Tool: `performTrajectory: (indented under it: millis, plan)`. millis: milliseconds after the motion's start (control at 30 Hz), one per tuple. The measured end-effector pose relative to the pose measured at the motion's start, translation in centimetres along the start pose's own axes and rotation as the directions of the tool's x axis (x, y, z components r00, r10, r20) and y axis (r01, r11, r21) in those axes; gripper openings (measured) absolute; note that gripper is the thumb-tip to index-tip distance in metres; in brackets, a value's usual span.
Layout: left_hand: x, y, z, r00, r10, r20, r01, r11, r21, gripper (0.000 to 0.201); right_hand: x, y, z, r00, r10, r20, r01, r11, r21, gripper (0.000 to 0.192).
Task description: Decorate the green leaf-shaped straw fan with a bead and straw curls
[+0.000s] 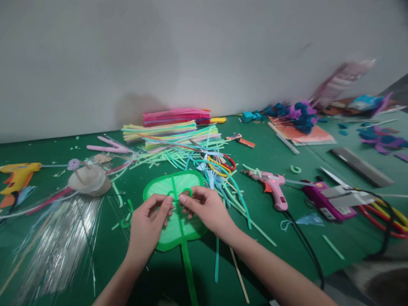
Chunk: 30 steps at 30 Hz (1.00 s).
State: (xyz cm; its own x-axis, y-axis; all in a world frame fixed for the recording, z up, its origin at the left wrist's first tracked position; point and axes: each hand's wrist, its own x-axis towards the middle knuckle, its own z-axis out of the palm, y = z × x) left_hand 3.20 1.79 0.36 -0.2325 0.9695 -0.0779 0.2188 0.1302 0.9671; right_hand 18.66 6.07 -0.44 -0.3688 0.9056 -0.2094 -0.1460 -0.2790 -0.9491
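Observation:
In the head view, my left hand (150, 219) and my right hand (207, 208) meet over a green fan-shaped piece (174, 240) with a translucent face, a fuzzy green rim, a centre rib and a long stem. Each hand pinches with thumb and forefinger. A small green pipe cleaner (188, 191) with curled ends shows at the fingertips, seemingly held by both hands. Where the fingers close on it is partly hidden. The stem of the fan-shaped piece runs down toward the bottom edge of the view.
Pastel pipe cleaners (165, 131) lie heaped behind the hands. To the right are a pink glue gun (274, 187) with a black cord, a purple box (333, 204) and scissors (338, 176). A yellow glue gun (19, 176) and a translucent cup (91, 180) stand left.

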Motion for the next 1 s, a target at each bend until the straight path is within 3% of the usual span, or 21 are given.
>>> performTrajectory:
  millis: [167, 333, 500, 633, 767, 867, 1000]
  plan:
    - [-0.1, 0.0, 0.2, 1.000, 0.014, -0.011, -0.014, 0.999, 0.047, 0.019, -0.1, 0.1, 0.1, 1.000, -0.004, -0.024, 0.000, 0.991, -0.135, 0.042]
    - [0.1, -0.1, -0.3, 0.990, 0.128, 0.051, -0.135, 0.978, 0.160, 0.013, -0.2, 0.0, -0.2, 1.000, 0.005, 0.003, -0.004, 0.957, -0.291, 0.043]
    - [0.0, 0.1, -0.5, 0.978, 0.187, 0.086, -0.202, 0.955, 0.216, 0.017, -0.1, -0.1, -0.2, 0.997, 0.036, 0.067, -0.014, 0.950, -0.311, 0.045]
    - [0.0, -0.1, 0.0, 0.996, -0.005, 0.085, 0.005, 1.000, -0.003, 0.022, -0.1, -0.5, -0.2, 0.991, 0.100, 0.091, -0.077, 0.971, -0.226, 0.044]
    - [0.1, -0.2, 0.5, 0.964, -0.208, 0.166, 0.253, 0.908, -0.333, 0.025, -0.1, -0.9, -0.3, 0.985, 0.122, 0.123, -0.105, 0.985, -0.138, 0.041]
    - [0.0, -0.2, 0.6, 0.942, -0.250, 0.222, 0.326, 0.834, -0.445, 0.026, -0.3, -1.0, -0.2, 0.981, 0.139, 0.138, -0.121, 0.984, -0.131, 0.041]
    - [-0.2, -0.2, 0.6, 0.937, -0.237, 0.257, 0.336, 0.815, -0.473, 0.027, -0.4, -0.9, 0.0, 0.977, 0.147, 0.152, -0.133, 0.986, -0.096, 0.040]
